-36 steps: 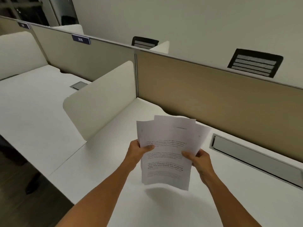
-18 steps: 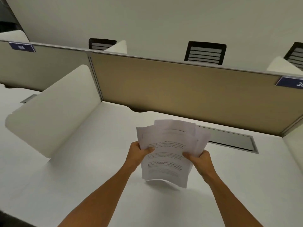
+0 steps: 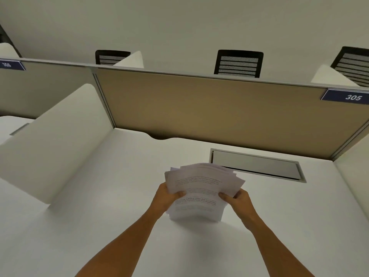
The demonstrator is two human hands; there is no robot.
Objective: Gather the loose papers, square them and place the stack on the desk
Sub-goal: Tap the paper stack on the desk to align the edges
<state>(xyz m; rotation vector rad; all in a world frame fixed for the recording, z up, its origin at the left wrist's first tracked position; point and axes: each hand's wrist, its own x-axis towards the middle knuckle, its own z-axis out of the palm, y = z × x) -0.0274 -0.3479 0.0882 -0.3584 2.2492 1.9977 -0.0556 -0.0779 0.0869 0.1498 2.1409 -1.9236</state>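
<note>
I hold a bundle of printed white papers (image 3: pixel 200 188) upright over the white desk (image 3: pixel 111 196). The sheets are fanned unevenly at the top, and their bottom edge is at or just above the desk surface. My left hand (image 3: pixel 166 195) grips the left side of the papers, thumb on the front. My right hand (image 3: pixel 236 197) grips the right side the same way. Both forearms reach in from the bottom of the view.
A grey cable flap (image 3: pixel 256 165) is set in the desk just behind the papers. A tan partition (image 3: pixel 209 108) closes the back; a white side divider (image 3: pixel 56 140) stands at the left. A sign reading 305 (image 3: pixel 349 96) sits top right. Black chair backs (image 3: pixel 238 63) show beyond the partition.
My view has swung right to face the desk squarely. The papers have come lower, toward the desk, and both hands keep their grip.
</note>
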